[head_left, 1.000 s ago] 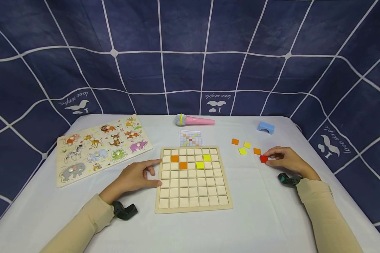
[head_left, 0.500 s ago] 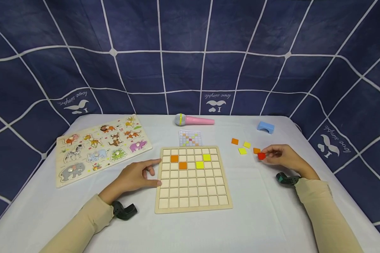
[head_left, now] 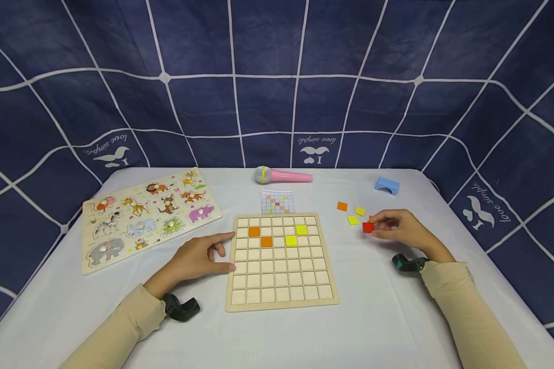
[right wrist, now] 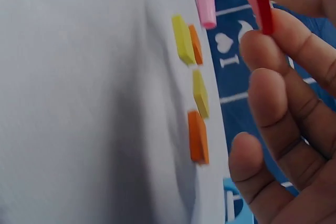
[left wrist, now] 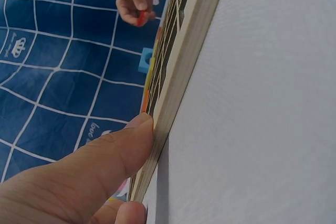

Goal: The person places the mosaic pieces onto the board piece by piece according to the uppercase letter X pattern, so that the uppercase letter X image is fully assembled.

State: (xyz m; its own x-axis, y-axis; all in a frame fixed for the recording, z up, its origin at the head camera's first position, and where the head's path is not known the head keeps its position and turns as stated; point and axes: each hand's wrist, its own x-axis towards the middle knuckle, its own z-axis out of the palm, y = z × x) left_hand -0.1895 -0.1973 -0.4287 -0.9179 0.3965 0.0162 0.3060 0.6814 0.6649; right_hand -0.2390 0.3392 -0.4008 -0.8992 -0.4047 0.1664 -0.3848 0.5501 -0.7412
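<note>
We are facing a white table (head_left: 360, 307) with a navy cloth (head_left: 268, 46) hanging behind. The right hand (head_left: 406, 229) is pointing leftward, its thumb and fingers pinching a red tile (head_left: 368, 227) above the table, near the loose tiles (head_left: 353, 220) right of the board (head_left: 282, 307). We are seeing the red tile as flat and square, its sides about equal, its broad face tilting toward us. The left hand (head_left: 196, 258) is spreading thumb and forefinger, touching the board's left edge.
</note>
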